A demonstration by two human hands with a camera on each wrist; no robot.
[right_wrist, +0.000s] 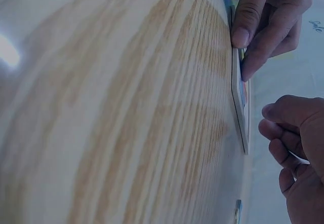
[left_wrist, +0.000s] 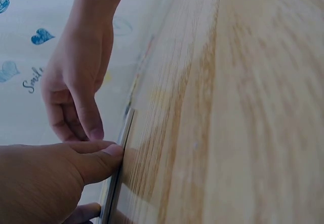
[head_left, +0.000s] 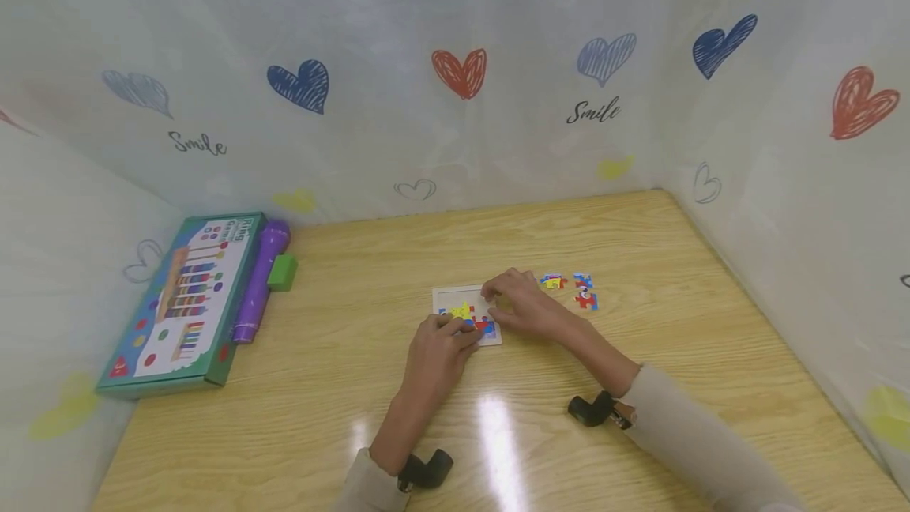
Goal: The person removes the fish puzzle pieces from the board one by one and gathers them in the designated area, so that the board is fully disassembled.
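Observation:
A small pale puzzle tray [head_left: 455, 289] lies on the table, with yellow [head_left: 462, 310] and red-blue [head_left: 486, 328] pieces in its lower part. My left hand [head_left: 439, 348] rests over its lower edge; in the right wrist view the left thumb [right_wrist: 242, 35] touches the tray's rim [right_wrist: 239, 111] and the index finger lies on the pieces. Just over the tray's right side, my right hand [head_left: 528, 306] has its fingers loosely bent. No piece shows in that hand [right_wrist: 304, 138] in the right wrist view.
Loose puzzle pieces [head_left: 553, 282] [head_left: 586, 300] lie right of the tray, behind my right hand. At the table's left stand a ring game box [head_left: 186, 303], a purple microphone-shaped toy [head_left: 261, 279] and a green block [head_left: 282, 272]. Printed curtains [head_left: 384, 133] hang around the table [head_left: 320, 385].

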